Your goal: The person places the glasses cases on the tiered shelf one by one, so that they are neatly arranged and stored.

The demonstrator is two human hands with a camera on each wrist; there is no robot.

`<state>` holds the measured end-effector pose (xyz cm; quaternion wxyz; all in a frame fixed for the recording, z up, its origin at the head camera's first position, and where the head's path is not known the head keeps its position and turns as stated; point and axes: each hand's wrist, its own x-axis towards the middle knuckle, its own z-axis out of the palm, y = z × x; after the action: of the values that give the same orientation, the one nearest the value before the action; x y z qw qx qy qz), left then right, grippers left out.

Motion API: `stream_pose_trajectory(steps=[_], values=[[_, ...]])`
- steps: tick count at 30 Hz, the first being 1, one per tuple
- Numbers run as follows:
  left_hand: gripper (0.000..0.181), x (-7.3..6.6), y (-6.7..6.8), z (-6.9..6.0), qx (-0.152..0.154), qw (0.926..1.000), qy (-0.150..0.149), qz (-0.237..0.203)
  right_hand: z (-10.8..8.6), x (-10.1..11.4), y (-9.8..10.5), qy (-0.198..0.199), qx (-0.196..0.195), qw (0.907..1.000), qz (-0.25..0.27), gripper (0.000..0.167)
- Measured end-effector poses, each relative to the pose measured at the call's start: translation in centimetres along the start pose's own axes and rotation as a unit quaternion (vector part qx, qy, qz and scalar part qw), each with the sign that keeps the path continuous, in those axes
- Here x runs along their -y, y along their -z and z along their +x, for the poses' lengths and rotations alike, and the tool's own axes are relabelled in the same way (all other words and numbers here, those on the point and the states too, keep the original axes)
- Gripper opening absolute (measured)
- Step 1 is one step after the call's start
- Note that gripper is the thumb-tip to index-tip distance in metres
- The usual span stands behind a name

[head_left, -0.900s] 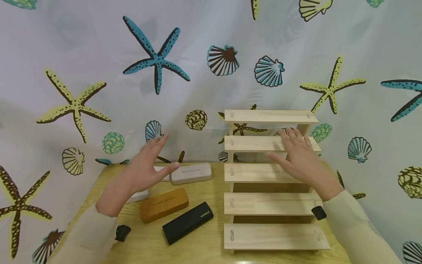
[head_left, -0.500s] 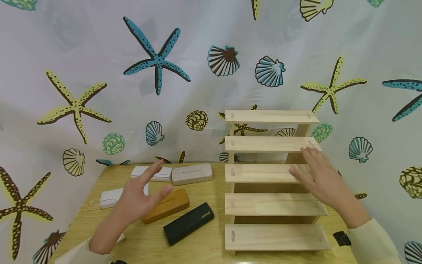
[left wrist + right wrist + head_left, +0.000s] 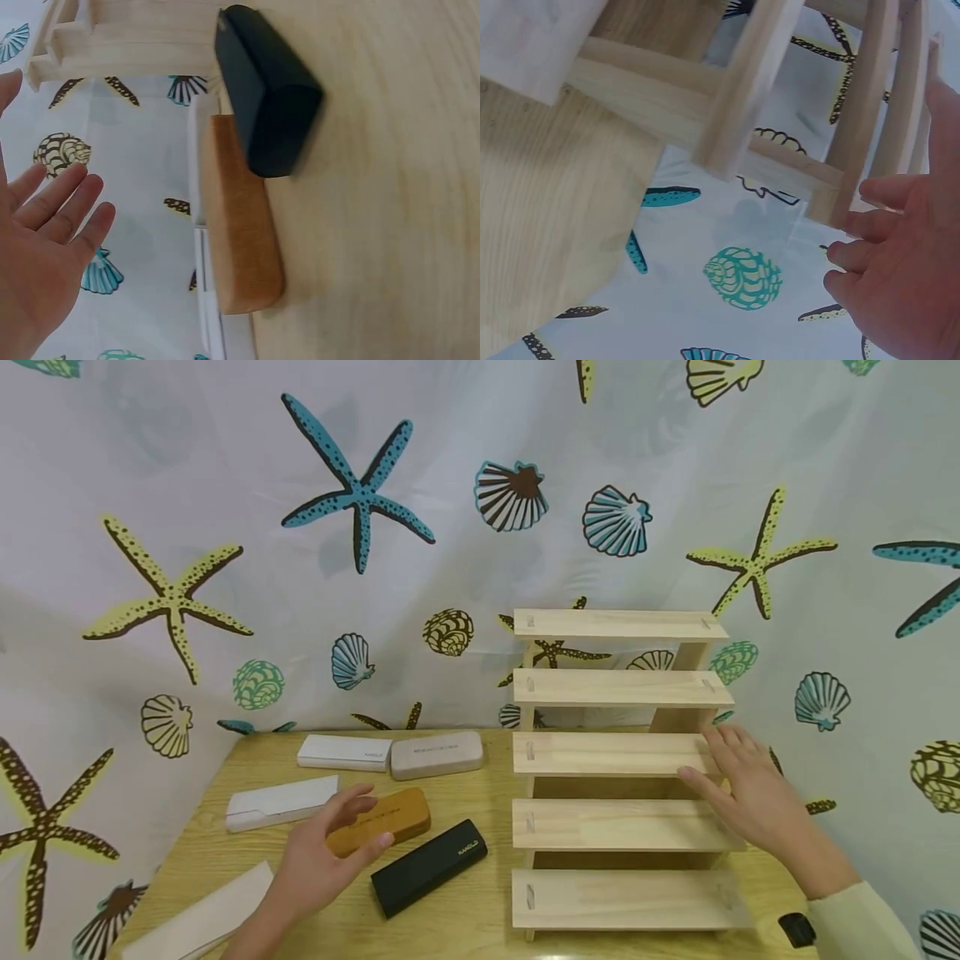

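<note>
My left hand (image 3: pixel 315 856) is in front of the brown glasses case (image 3: pixel 405 814) in the head view, its fingers loosely bent and nothing in them. In the left wrist view a gap separates the hand (image 3: pixel 45 247) from the brown case (image 3: pixel 244 232) and the black glasses case (image 3: pixel 262 90). My right hand (image 3: pixel 765 797) is by the right end of the stepped wooden rack (image 3: pixel 615 752), near its middle shelf, fingers extended. In the right wrist view its fingertips are close to the rack's shelf ends (image 3: pixel 870 112); whether they touch I cannot tell.
A grey case (image 3: pixel 437 756) and a white case (image 3: pixel 345 752) lie at the back of the wooden table (image 3: pixel 487 843). Two more white cases, one further left (image 3: pixel 281 802) and one nearer (image 3: pixel 202 914), lie at the left. A sea-patterned cloth (image 3: pixel 450 568) hangs behind and around.
My left hand has come down and slightly left, uncovering the white cases. My right hand has moved right and down from in front of the upper shelves to the rack's right side.
</note>
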<state>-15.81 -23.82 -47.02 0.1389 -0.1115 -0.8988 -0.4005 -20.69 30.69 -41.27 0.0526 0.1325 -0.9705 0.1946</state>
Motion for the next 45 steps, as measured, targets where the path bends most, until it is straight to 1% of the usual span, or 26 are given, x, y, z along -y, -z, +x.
stream_pose_trajectory(steps=[3, 7, 10, 13, 16, 21, 28, 33, 39, 45], values=[[0.064, 0.6, -0.7, -0.7, 0.011, 0.9998, 0.016, -0.001, -0.2, -0.6, -0.4, -0.002, 0.008, 0.9999, -0.01, 0.086], [0.068, 1.6, -1.5, -1.5, 0.024, 0.9989, 0.037, -0.015, -0.5, -1.0, -0.8, -0.01, 0.017, 0.9997, -0.014, 0.087], [0.07, 2.1, -1.8, -2.0, 0.047, 0.9966, 0.063, -0.024, -0.5, -1.0, -0.9, -0.015, 0.023, 0.9996, -0.011, 0.087], [0.075, 2.5, -2.2, -2.4, 0.068, 0.9937, 0.082, -0.033, -0.5, -0.9, -0.9, -0.02, 0.029, 0.9993, -0.01, 0.088], [0.082, 2.9, -2.7, -2.8, 0.079, 0.9918, 0.091, -0.042, -0.5, -0.8, -0.9, -0.024, 0.034, 0.9991, -0.009, 0.09], [0.09, 3.6, -3.5, -3.4, 0.084, 0.99, 0.103, -0.046, -0.5, -0.9, -1.1, -0.025, 0.035, 0.999, -0.01, 0.09], [0.093, 4.1, -4.2, -3.8, 0.122, 0.9816, 0.137, -0.054, -0.5, -0.9, -1.1, -0.025, 0.034, 0.9991, -0.008, 0.09], [0.093, 4.3, -4.7, -3.9, 0.134, 0.9796, 0.146, -0.031, -0.5, -1.0, -1.1, -0.027, 0.035, 0.999, -0.004, 0.091], [0.094, 4.7, -5.4, -4.1, 0.145, 0.9797, 0.139, 0.001, -0.5, -1.0, -1.2, -0.028, 0.036, 0.9989, -0.006, 0.091], [0.097, 5.1, -5.6, -4.1, 0.159, 0.9783, 0.133, -0.006, -0.5, -1.1, -1.2, -0.031, 0.038, 0.9988, -0.002, 0.091]])
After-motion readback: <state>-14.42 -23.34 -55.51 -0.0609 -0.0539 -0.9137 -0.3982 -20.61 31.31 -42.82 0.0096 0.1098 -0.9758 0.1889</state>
